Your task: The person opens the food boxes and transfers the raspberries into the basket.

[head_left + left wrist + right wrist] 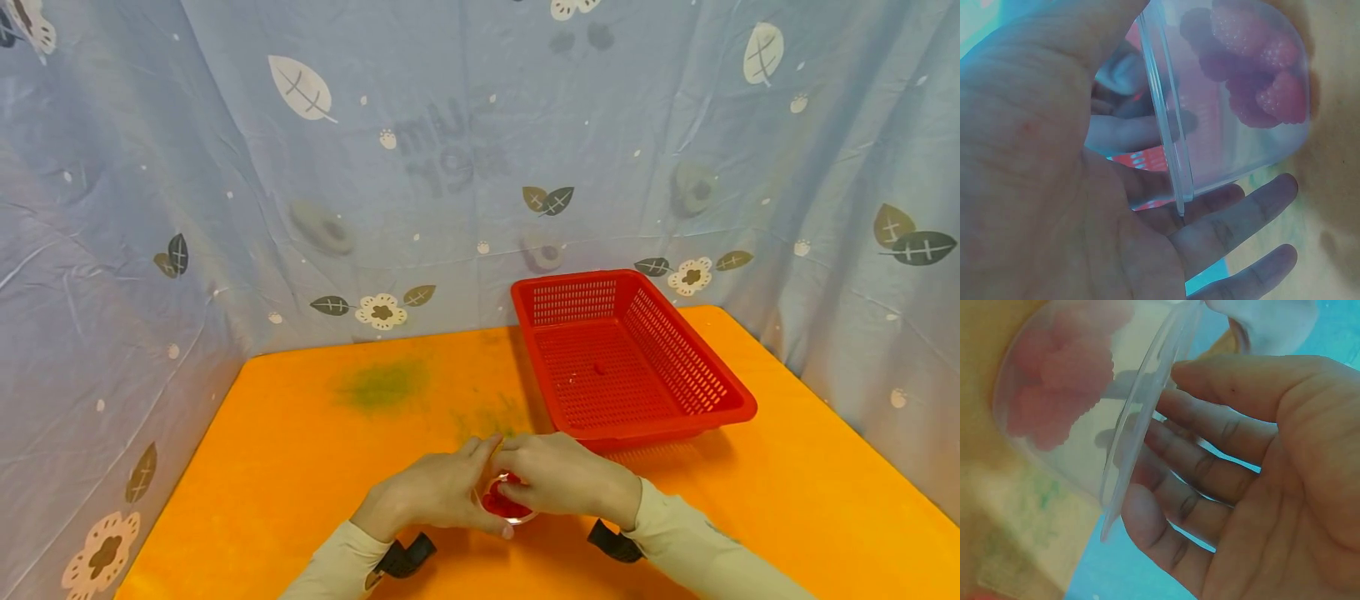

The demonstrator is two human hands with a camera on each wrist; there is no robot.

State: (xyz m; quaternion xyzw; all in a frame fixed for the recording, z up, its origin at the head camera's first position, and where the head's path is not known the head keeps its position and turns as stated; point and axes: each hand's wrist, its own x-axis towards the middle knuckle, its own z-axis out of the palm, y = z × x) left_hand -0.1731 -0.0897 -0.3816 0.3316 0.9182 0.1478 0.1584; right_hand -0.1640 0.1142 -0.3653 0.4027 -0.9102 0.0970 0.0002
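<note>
A clear tub [1260, 147] is on the tabletop [300, 458] between the person's two hands, near the closest left corner of a red basket [652, 431]. Inside it, red berries [1282, 100] are bunched at the bottom, showing through the wall; the space above them, up to the rim, is clear.

The left hand [431, 492] holds the tub from the side, thumb on the near side and the other fingers along the far side, spread apart and fairly straight. The right hand [573, 477] is over the tub from the other side, its fingers bent and bunched at the mouth. At least one fingertip shows through the wall, inside the tub. Whether the right fingers pinch a berry, I cannot tell.

The basket has slotted walls and a mesh floor, with a small round mark near the middle of the floor and a few pale specks beside it. A blue patterned curtain [450, 250] hangs behind, and green smudges [386, 385] mark the tabletop.
</note>
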